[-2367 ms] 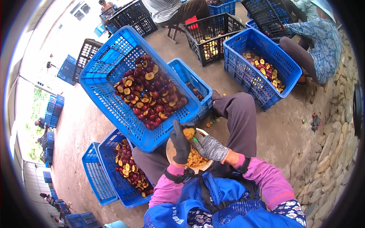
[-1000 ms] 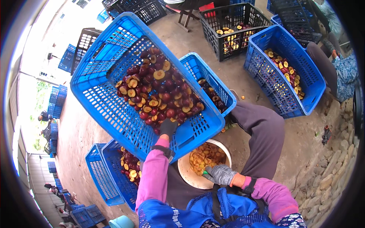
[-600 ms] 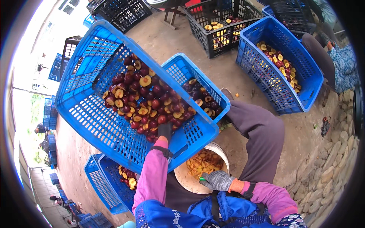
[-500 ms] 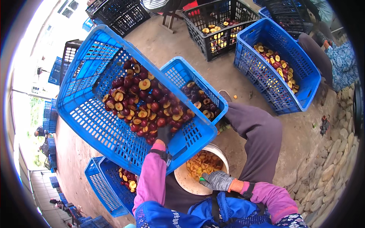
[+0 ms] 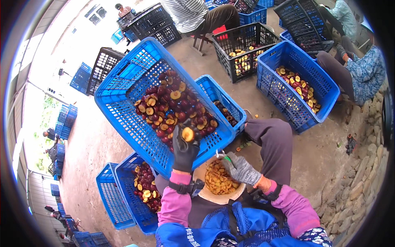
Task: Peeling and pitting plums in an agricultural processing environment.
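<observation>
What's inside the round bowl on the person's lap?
The bowl holds yellow-orange fruit pieces. The right hand in a grey glove covers its far edge, so what lies under there is hidden.

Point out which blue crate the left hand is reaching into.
The big tilted blue crate of dark plums, directly ahead. The left hand holds a halved plum over its near edge; the other blue crates lie apart from that hand.
</observation>
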Demonstrator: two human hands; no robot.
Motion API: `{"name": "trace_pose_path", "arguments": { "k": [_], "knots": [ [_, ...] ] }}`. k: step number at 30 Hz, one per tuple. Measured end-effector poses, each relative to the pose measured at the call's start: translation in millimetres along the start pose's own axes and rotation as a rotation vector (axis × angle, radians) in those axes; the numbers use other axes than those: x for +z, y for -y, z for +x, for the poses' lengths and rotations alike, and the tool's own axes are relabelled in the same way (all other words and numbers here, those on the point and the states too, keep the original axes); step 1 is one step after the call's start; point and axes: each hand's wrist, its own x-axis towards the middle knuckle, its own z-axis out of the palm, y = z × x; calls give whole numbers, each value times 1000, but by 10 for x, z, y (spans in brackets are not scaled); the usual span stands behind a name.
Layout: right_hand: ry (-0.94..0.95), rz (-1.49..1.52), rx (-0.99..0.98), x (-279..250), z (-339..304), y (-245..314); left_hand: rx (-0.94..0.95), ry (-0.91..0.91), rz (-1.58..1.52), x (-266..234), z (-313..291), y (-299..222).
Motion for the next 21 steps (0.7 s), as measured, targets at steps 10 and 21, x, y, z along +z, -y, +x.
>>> {"name": "trace_pose_path", "arguments": {
  "k": [10, 21],
  "knots": [
    [135, -130, 67, -261, -22, 397, 363, 171, 634, 553, -936, 270],
    [-185, 38, -56, 116, -340, 102, 192, -54, 510, 657, -896, 515]
  ]
}}
